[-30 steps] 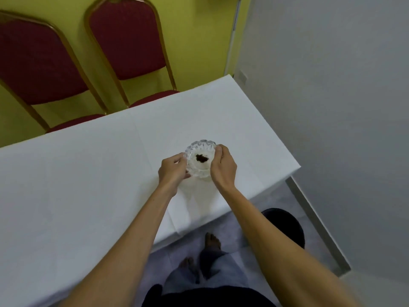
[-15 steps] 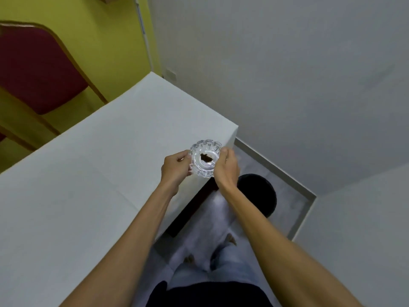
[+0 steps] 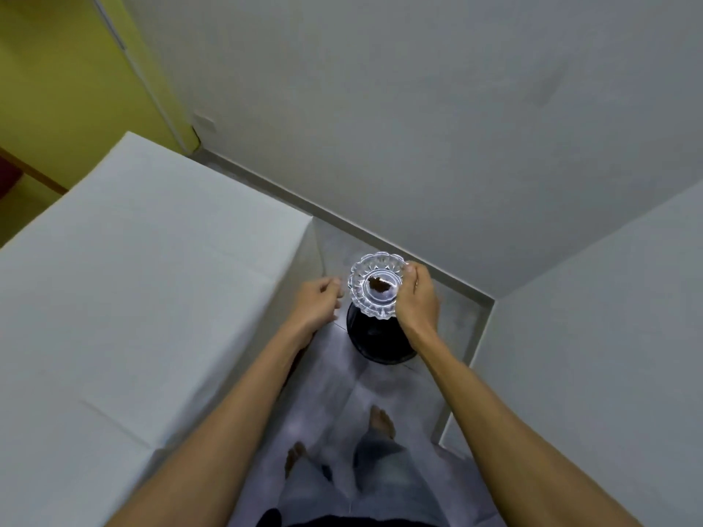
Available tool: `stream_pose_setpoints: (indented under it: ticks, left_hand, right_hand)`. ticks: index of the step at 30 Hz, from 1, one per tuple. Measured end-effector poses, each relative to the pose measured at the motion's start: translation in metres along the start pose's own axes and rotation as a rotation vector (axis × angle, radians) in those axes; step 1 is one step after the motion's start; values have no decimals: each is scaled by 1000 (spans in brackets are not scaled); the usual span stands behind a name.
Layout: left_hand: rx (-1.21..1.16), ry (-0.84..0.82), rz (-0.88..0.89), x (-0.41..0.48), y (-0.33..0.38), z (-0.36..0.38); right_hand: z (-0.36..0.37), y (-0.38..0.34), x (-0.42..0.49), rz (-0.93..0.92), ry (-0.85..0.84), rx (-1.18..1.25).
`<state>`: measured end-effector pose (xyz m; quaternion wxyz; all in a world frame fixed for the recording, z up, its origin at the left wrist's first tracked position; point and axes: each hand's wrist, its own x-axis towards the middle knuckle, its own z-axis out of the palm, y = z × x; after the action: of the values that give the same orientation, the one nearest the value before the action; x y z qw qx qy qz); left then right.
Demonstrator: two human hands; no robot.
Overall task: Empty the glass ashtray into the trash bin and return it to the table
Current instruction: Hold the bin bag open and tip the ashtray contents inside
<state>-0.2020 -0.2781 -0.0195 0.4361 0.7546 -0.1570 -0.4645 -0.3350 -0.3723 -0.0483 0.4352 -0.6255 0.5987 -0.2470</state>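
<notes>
fingers of the right hand pinch the glass ashtray by its rim; the left hand has let go, loosely curled beside it. carried off the table, the ashtray now hangs level above the trash bin, brown residue inside, perhaps ash. bin's rim is partly hidden.

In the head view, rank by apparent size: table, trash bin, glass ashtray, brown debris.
1. table, by far.
2. trash bin and glass ashtray look about alike; the bin is partly hidden and farther, so unranked.
3. brown debris, smallest.
</notes>
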Motion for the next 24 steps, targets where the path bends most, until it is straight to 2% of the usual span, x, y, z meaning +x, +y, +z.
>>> stream_pose_setpoints:
  ticks: [7,13,16,24]
  left_hand:
    - [293,1,-87,84,-55,35]
    - [466,-23,-143,125,-82,67]
    - [494,-63,-181,167,-126,76]
    - [534,-30,-283,282,-250,96]
  right_hand:
    - [-22,50,56,4,-44,-58]
    - [-2,113,100,-28,-61,-128]
    - [21,154,122,-64,-48,-149]
    - [88,262,164,-90,-72,-142]
